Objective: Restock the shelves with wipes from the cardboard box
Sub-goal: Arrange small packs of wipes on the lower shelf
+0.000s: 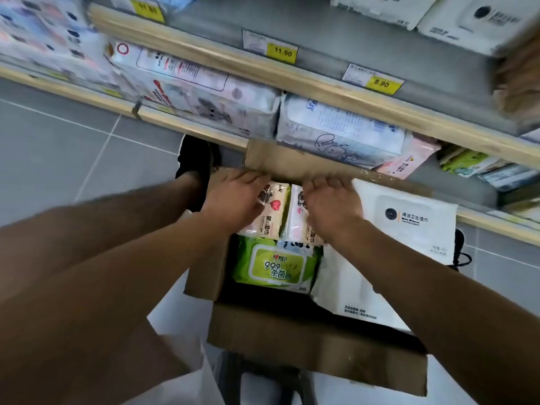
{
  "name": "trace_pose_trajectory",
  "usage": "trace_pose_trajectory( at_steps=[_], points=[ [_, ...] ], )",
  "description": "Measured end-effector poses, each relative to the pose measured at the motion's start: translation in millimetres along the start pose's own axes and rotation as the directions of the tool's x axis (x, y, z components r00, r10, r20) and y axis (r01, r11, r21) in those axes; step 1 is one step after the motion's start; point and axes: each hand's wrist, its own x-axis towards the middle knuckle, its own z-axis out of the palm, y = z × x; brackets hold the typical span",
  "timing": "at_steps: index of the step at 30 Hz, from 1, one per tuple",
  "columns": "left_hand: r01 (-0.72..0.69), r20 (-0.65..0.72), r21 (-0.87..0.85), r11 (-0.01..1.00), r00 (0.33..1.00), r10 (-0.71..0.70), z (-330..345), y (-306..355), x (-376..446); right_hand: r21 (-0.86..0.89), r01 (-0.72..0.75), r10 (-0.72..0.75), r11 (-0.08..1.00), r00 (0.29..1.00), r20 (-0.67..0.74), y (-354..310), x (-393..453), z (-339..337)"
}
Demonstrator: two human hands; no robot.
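Note:
An open cardboard box (pixel 315 355) stands below me, in front of the shelves. Inside lie two pink wipe packs side by side at the far end, a green wipe pack (pixel 276 266) nearer me, and large white wipe packs (pixel 409 226) on the right. My left hand (pixel 233 200) lies over the left pink pack (pixel 267 220), fingers curled over its far end. My right hand (pixel 331 204) grips the right pink pack (pixel 298 226) the same way. The fingertips are partly hidden under the box's far flap (pixel 292 162).
The lower shelf (pixel 204 133) just beyond the box holds white and pink wipe packs (pixel 339 133). The upper shelf's edge (pixel 292 80) carries yellow price tags, with white packs (pixel 473 21) above. Grey floor tiles lie to the left, and a dark shoe (pixel 195 162) shows beside the box.

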Motion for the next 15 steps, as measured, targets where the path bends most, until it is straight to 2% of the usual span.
trace_pose_trajectory(
  at_steps=[4,6,15],
  points=[
    [-0.007,-0.071,0.062,0.998,0.997,0.011,0,2,-1,0.017,-0.032,0.034,0.999,0.991,-0.126,3,-8,3],
    [-0.001,-0.085,0.058,0.998,0.996,0.006,-2,5,-3,0.058,-0.025,0.033,0.998,0.990,-0.137,4,-13,1],
    [0.036,-0.164,-0.201,0.979,0.984,-0.070,-37,14,-22,0.371,0.016,0.069,0.929,0.974,-0.216,13,-53,-17]
  ],
)
